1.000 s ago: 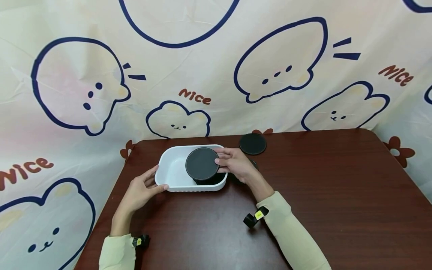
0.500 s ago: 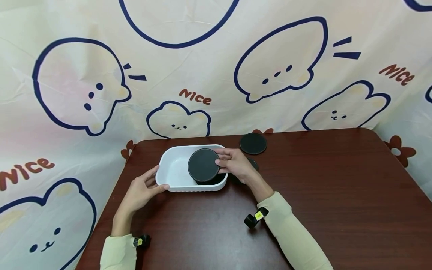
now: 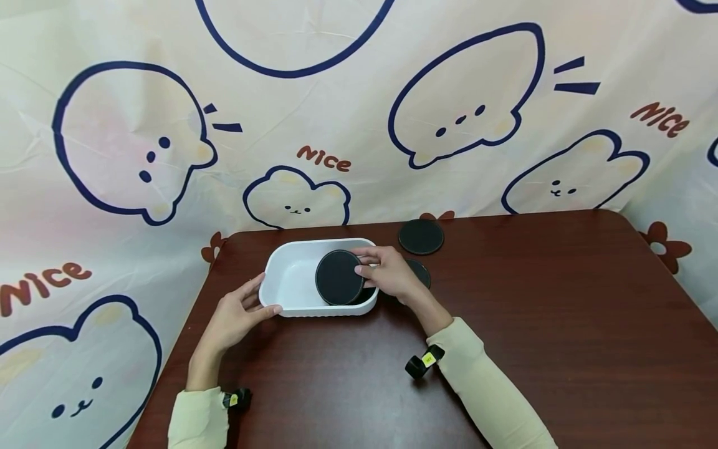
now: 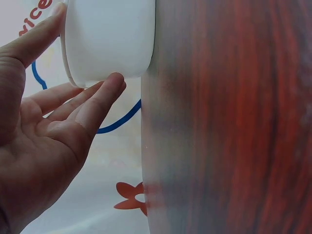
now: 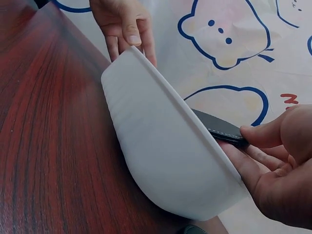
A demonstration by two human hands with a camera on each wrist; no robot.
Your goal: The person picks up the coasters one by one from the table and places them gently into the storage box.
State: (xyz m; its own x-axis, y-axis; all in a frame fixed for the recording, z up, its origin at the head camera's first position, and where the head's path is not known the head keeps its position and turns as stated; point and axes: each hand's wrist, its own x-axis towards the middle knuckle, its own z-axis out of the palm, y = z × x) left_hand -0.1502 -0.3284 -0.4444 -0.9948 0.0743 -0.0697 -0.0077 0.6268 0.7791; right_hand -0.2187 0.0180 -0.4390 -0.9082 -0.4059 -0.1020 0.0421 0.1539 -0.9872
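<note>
The right hand (image 3: 389,273) pinches a black disc (image 3: 339,278) at the right end of the white tray (image 3: 291,280) — the dark shape (image 3: 366,297) beneath is unclear. The left hand (image 3: 232,317), fingers spread, touches its left end. Right of it lie 2 more — a far disc (image 3: 421,237), a part-hidden near disc (image 3: 420,273).
</note>
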